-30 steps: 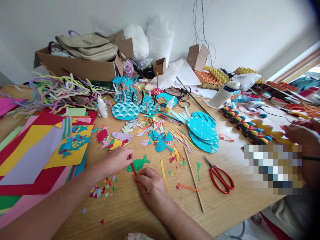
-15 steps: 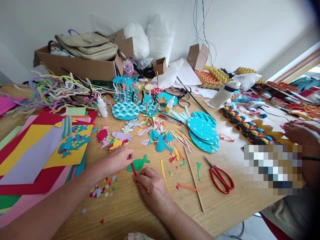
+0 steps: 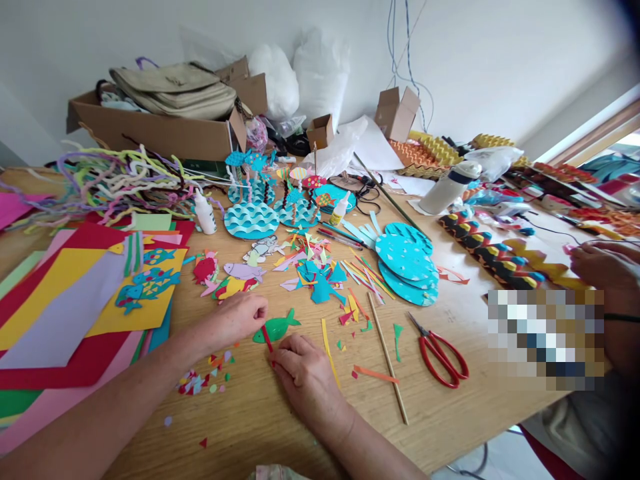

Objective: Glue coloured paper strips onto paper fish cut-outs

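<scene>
Wooden bench (image 3: 240, 433); left hand (image 3: 245, 313), right hand (image 3: 304, 368) unmoved, pinching red strip (image 3: 268, 338); green fish (image 3: 281, 328) at latter's eleven o'clock; work seemingly paused

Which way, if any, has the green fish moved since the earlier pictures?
No: the green fish lies in the same spot, neither nearer to nor farther from the red-handled scissors.

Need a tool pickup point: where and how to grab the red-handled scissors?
Likely by the red handles, coming from the near right with the right hand, which now holds the red strip. The scissors lie flat, blades pointing far left, handles toward the near right; the wooden stick lies on their left.
</scene>
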Tool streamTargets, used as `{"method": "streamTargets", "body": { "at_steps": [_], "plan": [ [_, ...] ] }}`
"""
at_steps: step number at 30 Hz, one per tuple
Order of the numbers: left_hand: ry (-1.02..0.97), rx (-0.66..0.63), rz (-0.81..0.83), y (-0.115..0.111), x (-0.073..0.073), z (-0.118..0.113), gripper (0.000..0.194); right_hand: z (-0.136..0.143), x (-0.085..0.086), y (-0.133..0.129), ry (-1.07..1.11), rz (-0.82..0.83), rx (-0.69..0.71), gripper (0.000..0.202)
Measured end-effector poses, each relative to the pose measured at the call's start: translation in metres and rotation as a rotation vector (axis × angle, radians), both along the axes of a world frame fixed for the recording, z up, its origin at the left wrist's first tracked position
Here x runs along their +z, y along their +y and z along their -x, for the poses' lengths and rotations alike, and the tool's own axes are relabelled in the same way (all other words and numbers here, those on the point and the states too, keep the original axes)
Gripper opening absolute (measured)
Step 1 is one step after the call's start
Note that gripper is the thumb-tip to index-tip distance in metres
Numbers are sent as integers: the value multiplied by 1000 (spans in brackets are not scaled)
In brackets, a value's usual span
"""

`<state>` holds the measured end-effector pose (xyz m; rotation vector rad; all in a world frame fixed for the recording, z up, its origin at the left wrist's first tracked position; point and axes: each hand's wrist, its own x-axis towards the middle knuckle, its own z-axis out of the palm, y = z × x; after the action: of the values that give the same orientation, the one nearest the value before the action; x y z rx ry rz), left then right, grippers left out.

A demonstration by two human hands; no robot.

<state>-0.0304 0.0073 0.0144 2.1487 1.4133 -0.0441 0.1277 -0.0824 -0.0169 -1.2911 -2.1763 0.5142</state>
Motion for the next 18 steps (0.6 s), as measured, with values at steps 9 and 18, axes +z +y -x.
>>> {"method": "streamTargets", "body": {
  "at_steps": [9,18],
  "plan": [
    [16,3,-11,-1,1,-1,12,0,1,1,4,23,4,19],
    [31,-14,-37,-1,0,-2,13,0,0,1,-2,16,1,21]
  ]
}}
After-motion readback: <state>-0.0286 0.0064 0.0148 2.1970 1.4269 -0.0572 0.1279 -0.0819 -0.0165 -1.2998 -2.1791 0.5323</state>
